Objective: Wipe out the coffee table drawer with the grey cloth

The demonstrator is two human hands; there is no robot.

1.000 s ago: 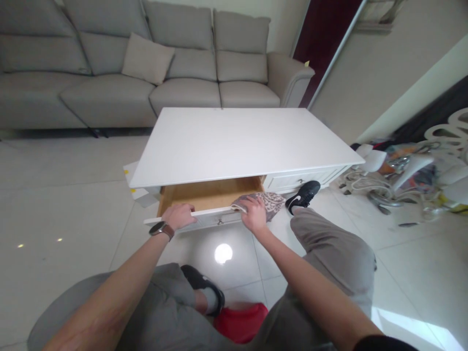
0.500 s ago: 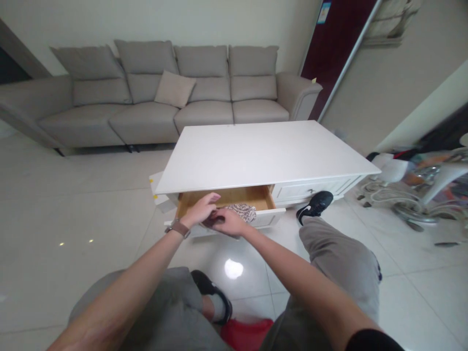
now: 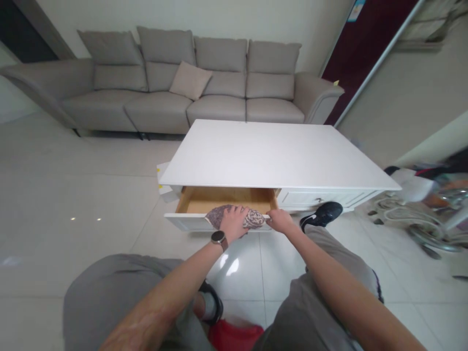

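Observation:
A white drawer point(image 3: 190, 222) with a light wooden inside is pulled out of the white coffee table point(image 3: 248, 151). Draped over its front panel is a patterned brown-and-white cloth point(image 3: 255, 219). My left hand point(image 3: 234, 222), with a watch on the wrist, lies over the cloth, fingers curled across the top edge of the panel. Just right of the cloth, my right hand point(image 3: 280, 221) is closed around the right end of the drawer front. Its fingertips are partly hidden.
A second, closed drawer point(image 3: 314, 199) is beside the open one, with my shoe point(image 3: 323, 215) before it. Something red point(image 3: 236, 336) lies on the floor between my legs. Behind the table stands a grey sofa point(image 3: 219, 105). Cables point(image 3: 405, 209) clutter the right.
My hands were together over the cloth at the drawer's middle. Now they are apart: the left has come right onto the cloth, the right has moved to the panel's right end. The cloth lies more spread.

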